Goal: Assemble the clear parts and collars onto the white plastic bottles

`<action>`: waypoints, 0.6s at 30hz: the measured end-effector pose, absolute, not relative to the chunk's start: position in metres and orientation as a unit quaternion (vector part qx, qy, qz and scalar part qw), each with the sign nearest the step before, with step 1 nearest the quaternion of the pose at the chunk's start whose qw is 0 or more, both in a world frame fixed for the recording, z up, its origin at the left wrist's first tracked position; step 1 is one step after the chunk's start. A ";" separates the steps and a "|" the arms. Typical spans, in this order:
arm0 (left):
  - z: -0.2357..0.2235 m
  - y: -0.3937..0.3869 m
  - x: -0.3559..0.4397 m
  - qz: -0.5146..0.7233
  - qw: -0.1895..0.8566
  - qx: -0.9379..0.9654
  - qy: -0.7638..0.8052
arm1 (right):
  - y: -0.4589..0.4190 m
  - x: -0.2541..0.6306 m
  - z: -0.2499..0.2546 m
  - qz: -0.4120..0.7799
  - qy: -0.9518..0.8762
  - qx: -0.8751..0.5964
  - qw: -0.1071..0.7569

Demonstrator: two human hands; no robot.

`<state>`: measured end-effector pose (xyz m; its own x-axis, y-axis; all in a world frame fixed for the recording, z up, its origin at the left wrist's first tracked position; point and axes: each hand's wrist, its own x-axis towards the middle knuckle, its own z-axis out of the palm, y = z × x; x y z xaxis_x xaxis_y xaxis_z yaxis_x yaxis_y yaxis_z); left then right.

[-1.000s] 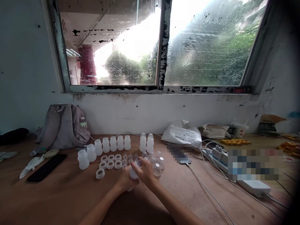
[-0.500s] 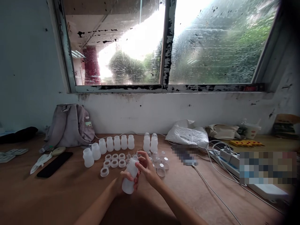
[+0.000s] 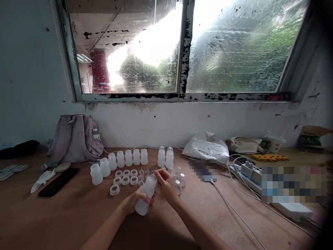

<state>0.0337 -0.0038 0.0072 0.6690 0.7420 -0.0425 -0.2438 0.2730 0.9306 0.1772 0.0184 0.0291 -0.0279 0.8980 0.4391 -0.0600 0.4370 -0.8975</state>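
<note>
My left hand [image 3: 135,201] is wrapped round the lower part of a translucent white bottle [image 3: 145,198], tilted with its neck up and to the right. My right hand [image 3: 166,184] is curled at the bottle's top, fingertips pinched on its neck or cap; what they hold there is too small to make out. Behind the hands lie several white screw rings [image 3: 126,177], small clear teats [image 3: 144,172] and clear caps [image 3: 179,175]. A curved row of open bottles [image 3: 117,161] stands further back, and two capped bottles [image 3: 165,157] stand beside it.
A grey backpack [image 3: 75,139] leans on the wall at the left, with a black phone [image 3: 58,182] before it. At the right are a white plastic bag [image 3: 205,147], a power strip [image 3: 249,173] and white cables [image 3: 234,211] crossing the wooden table [image 3: 65,222].
The bottle was raised from under both hands and tilted up; it now sits slightly higher, with my right hand working at its top. The view shifted a little.
</note>
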 end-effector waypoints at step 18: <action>0.005 -0.002 0.033 0.334 0.738 0.519 0.274 | 0.029 0.188 0.028 0.437 -0.520 -0.348 0.647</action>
